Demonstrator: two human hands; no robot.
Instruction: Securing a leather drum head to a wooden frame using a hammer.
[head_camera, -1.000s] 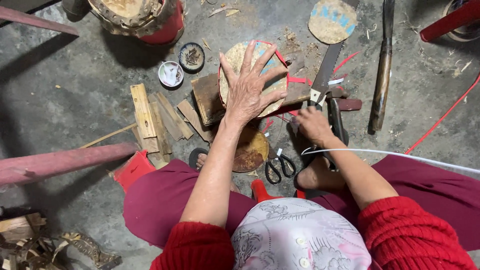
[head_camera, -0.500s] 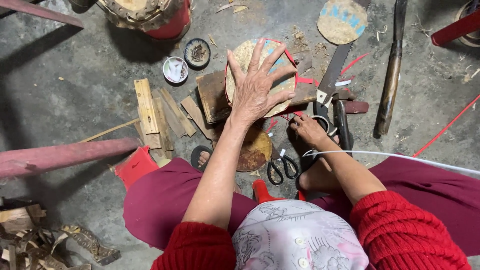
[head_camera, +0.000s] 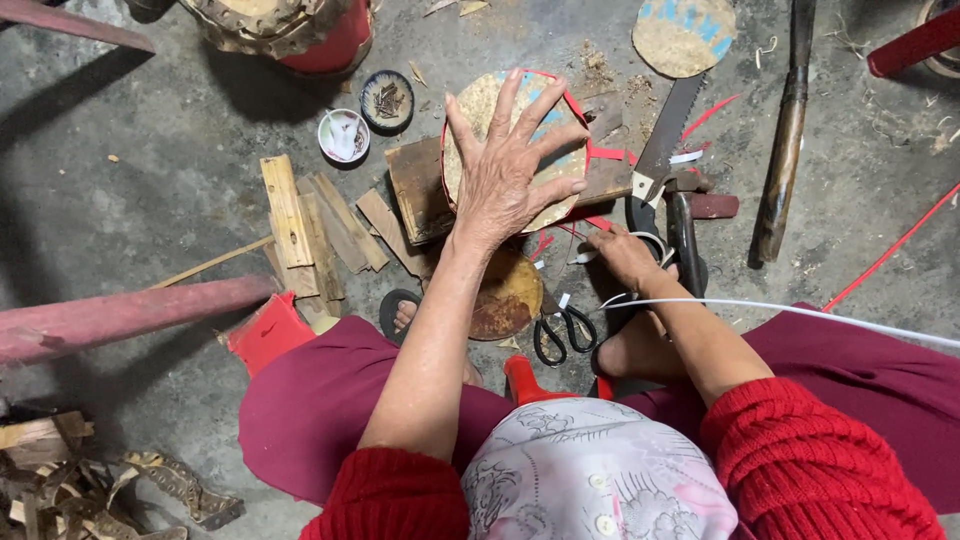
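A: Grey concrete floor (head_camera: 120, 180), littered with wood slats (head_camera: 300, 225), two small dishes (head_camera: 345, 135) and a red drum (head_camera: 320, 30) at the top edge.

B: And the hands?

A: The left hand (head_camera: 510, 175) lies flat with fingers spread wide on a round disc (head_camera: 480, 120), which rests on a dark board (head_camera: 420, 190). It presses down and grips nothing. The right hand (head_camera: 625, 255) is low by the saw (head_camera: 665, 140), near its handle, fingers curled loosely at a white cord (head_camera: 800, 310); whether it pinches the cord I cannot tell.

B: What changed since half a second ago?

A: Little. The left hand stays spread on the disc, with fingers a shade wider. The right hand has slid slightly nearer the body, away from the saw's handle.

B: Which way does the disc lie?

A: It is an oval, with its long axis running away from the person toward the top of the view. A red strip (head_camera: 600, 152) rims its right edge. It sits in front of the knees, left of the saw.

B: Anything else close?

A: Scissors (head_camera: 560, 330) lie between the hands, near a second, rusty disc (head_camera: 510, 295). A long stick (head_camera: 785, 130) lies right of the saw, roughly parallel to it.
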